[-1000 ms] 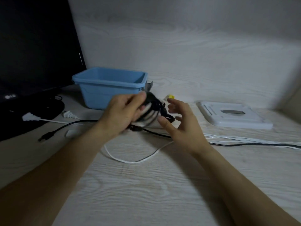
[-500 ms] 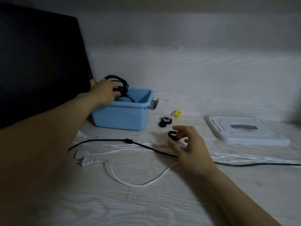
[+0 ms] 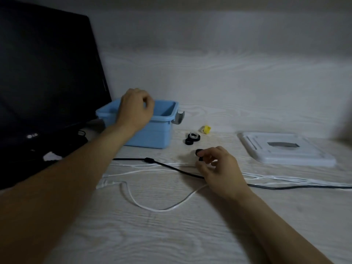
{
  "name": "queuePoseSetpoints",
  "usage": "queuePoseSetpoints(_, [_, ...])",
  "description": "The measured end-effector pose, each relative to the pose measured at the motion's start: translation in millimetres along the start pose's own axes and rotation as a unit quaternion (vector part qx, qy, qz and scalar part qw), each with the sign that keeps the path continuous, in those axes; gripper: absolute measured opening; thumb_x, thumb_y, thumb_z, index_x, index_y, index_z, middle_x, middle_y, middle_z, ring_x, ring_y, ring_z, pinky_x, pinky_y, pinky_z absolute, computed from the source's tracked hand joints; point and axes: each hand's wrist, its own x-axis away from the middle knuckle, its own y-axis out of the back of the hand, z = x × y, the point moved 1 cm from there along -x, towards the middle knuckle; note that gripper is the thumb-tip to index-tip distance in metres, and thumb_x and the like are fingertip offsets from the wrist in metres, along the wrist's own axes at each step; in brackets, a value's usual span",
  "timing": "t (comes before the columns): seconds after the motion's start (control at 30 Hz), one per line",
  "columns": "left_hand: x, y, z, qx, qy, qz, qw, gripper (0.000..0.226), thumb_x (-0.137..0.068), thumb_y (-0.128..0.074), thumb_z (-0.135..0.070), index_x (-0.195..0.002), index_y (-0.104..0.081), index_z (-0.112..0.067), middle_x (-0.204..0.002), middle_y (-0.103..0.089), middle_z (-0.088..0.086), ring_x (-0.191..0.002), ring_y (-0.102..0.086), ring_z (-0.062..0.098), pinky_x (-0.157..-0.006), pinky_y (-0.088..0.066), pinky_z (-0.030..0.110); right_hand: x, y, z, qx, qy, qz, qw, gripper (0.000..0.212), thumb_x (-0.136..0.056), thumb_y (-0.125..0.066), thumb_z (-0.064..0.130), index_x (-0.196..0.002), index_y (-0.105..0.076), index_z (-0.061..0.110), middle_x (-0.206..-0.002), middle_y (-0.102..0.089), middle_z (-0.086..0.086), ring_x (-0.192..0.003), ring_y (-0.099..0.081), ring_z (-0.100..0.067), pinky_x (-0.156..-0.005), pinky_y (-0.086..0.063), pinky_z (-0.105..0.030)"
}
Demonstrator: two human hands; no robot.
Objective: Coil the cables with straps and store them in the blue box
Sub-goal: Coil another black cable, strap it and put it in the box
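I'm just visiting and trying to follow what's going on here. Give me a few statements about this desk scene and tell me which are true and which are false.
1. The right hand pinches a small black strap between thumb and fingers. True.
2. The left hand holds a coiled black cable. False: it hangs over the blue box with fingers loosely curled, holding nothing.
3. A white cable lies uncoiled on the desk. True.
4. The box's white lid is on the box. False: it lies flat on the desk, right of the box.
5. A black cable runs across the desk and passes under the right hand. True.
6. The small yellow item sits inside the box. False: it is on the desk, right of the box.
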Motion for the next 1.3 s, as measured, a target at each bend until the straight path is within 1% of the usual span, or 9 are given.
queuePoseSetpoints(0.13, [71.7, -10.8, -52.2, 0.121, -0.040, 0.103, 0.987, 0.021, -0.091, -0.055, -0.015, -0.077, -0.068, -0.006, -0.080, -0.065, 0.006, -0.079, -0.058, 0.018, -0.073, -0.046, 0.031, 1.3, 0.5, 0.3, 0.058, 0.008, 0.099, 0.993, 0.031, -0.079, -0.069, 0.011, -0.108, -0.071, 0.022, -0.100, -0.052, 0.006, -0.092, -0.056, -0.011, -0.081, -0.039, -0.006])
queuePoseSetpoints(0.23, [117.7, -29.8, -55.8, 0.078, -0.078, 0.203, 0.973, 0.016, -0.094, -0.055, -0.012, -0.102, -0.068, -0.014, -0.103, -0.062, 0.000, -0.102, -0.053, 0.016, -0.090, -0.045, 0.031, 1.4, 0.2, -3.1, 0.117, 0.017, 0.135, 0.984, 0.026, -0.074, -0.070, 0.024, -0.099, -0.075, 0.031, -0.097, -0.055, 0.001, -0.093, -0.055, -0.020, -0.086, -0.044, -0.029])
queuePoseSetpoints(0.43, [137.3, -40.7, -48.4, -0.021, -0.098, 0.319, 0.943, 0.041, -0.098, -0.052, -0.030, -0.139, -0.047, -0.022, -0.129, -0.047, 0.000, -0.125, -0.036, 0.017, -0.107, -0.033, 0.036, 0.1, -11.6, -11.1, 0.125, 0.024, 0.110, 0.986, 0.008, -0.091, -0.064, 0.015, -0.094, -0.069, 0.020, -0.098, -0.054, -0.002, -0.097, -0.054, -0.029, -0.085, -0.045, -0.043])
queuePoseSetpoints(0.7, [118.2, -17.1, -42.0, 0.058, -0.086, 0.197, 0.975, 0.015, -0.099, -0.048, -0.007, -0.105, -0.060, -0.016, -0.096, -0.060, 0.001, -0.093, -0.053, 0.022, -0.083, -0.044, 0.042, -6.9, 12.8, 6.7, 0.024, 0.034, -0.151, 0.988, 0.016, -0.099, -0.053, 0.009, -0.089, -0.057, 0.021, -0.087, -0.060, 0.000, -0.083, -0.054, -0.019, -0.068, -0.032, -0.020])
queuePoseSetpoints(0.87, [110.8, -4.1, -34.8, 0.084, 0.029, 0.159, 0.983, 0.019, -0.100, -0.051, -0.029, -0.115, -0.051, -0.018, -0.092, -0.051, -0.004, -0.085, -0.054, 0.021, -0.078, -0.048, 0.040, -8.7, 36.6, 6.3, 0.006, 0.003, -0.292, 0.956, 0.017, -0.101, -0.047, 0.009, -0.096, -0.055, 0.023, -0.091, -0.056, 0.003, -0.090, -0.047, -0.018, -0.072, -0.032, -0.014])
queuePoseSetpoints(1.0, [107.6, 3.5, -20.2, -0.023, 0.022, 0.171, 0.985, 0.060, -0.088, -0.030, -0.066, -0.068, -0.054, -0.014, -0.063, -0.058, 0.000, -0.062, -0.055, 0.022, -0.059, -0.046, 0.038, -10.8, 56.1, -6.4, 0.037, -0.034, -0.377, 0.925, 0.015, -0.102, -0.044, 0.014, -0.100, -0.059, 0.016, -0.089, -0.053, 0.008, -0.087, -0.035, -0.007, -0.084, -0.032, -0.031])
queuePoseSetpoints(1.1, [104.9, 6.6, -18.2, -0.018, 0.049, 0.151, 0.987, 0.057, -0.090, -0.038, -0.063, -0.061, -0.046, -0.015, -0.055, -0.050, 0.000, -0.056, -0.049, 0.021, -0.054, -0.036, 0.035, -11.5, 61.5, -10.7, 0.065, -0.087, -0.371, 0.922, 0.014, -0.100, -0.046, 0.017, -0.103, -0.059, 0.014, -0.091, -0.054, 0.007, -0.093, -0.042, -0.018, -0.086, -0.025, -0.030])
queuePoseSetpoints(1.2, [102.5, 7.1, -24.9, 0.062, 0.080, 0.089, 0.991, 0.046, -0.101, -0.041, -0.042, -0.067, -0.046, -0.012, -0.058, -0.048, -0.002, -0.055, -0.046, 0.011, -0.052, -0.030, 0.032, -10.9, 51.4, -12.1, 0.082, -0.085, -0.284, 0.952, 0.012, -0.094, -0.057, 0.018, -0.103, -0.064, 0.015, -0.084, -0.061, 0.003, -0.088, -0.059, -0.023, -0.085, -0.038, -0.033])
queuePoseSetpoints(1.3, [100.5, 7.1, -35.0, 0.317, 0.188, 0.103, 0.924, 0.038, -0.104, -0.041, -0.024, -0.068, -0.039, -0.012, -0.054, -0.037, -0.004, -0.046, -0.031, 0.012, -0.043, -0.025, 0.027, -10.9, 35.1, -8.0, 0.098, -0.067, -0.154, 0.981, 0.013, -0.093, -0.062, 0.022, -0.087, -0.069, 0.012, -0.065, -0.062, 0.003, -0.058, -0.053, -0.010, -0.057, -0.031, -0.023])
